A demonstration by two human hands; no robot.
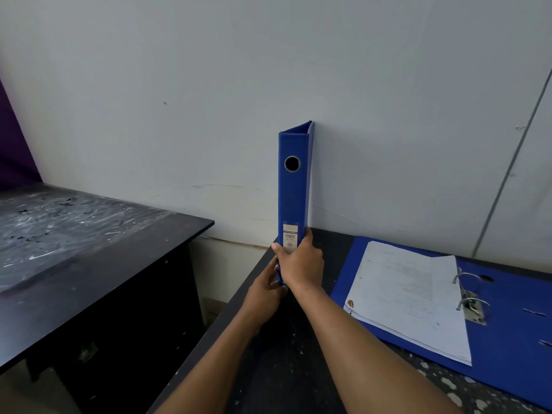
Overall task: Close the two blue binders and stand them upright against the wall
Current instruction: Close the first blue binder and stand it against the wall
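Observation:
A closed blue binder (293, 192) stands upright on the dark table (286, 348), its far edge against the white wall (209, 85), spine with a round hole facing me. My right hand (301, 261) wraps the lower spine over the label. My left hand (265, 291) grips the binder's bottom left edge, just below the right hand. A second blue binder (507, 333) lies open flat on the table to the right, with a stack of white papers (412, 300) on its left half and the metal ring mechanism (472, 303) open.
A second dark desk (74, 258), scratched and streaked white, stands to the left, separated from my table by a gap down to the floor. A thin grey cable or conduit (513, 150) runs diagonally down the wall at right.

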